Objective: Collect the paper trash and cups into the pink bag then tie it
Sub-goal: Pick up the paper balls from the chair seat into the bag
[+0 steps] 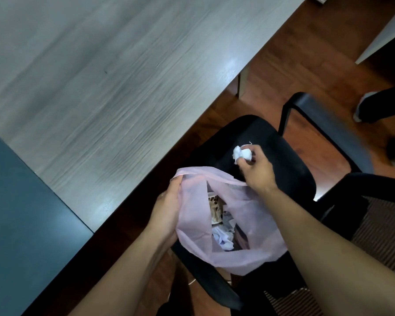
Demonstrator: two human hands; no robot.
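The pink bag (pixel 249 224) sits open on a black chair seat, low in the middle of the view. My left hand (pixel 167 208) grips its left rim and holds the mouth open. Inside lie a brown-stained paper cup (pixel 215 209) and crumpled white paper (pixel 224 239). My right hand (pixel 257 169) is just beyond the bag's far rim, above the chair seat, and pinches a small white paper wad (pixel 242 153) in its fingertips.
The grey wood-grain table (pixel 105 78) fills the upper left, with a dark panel (pixel 21 213) at its near left. The black chair (pixel 271 137) has an armrest (pixel 317 117) to the right. Another person's shoes (pixel 363 106) stand on the wooden floor at far right.
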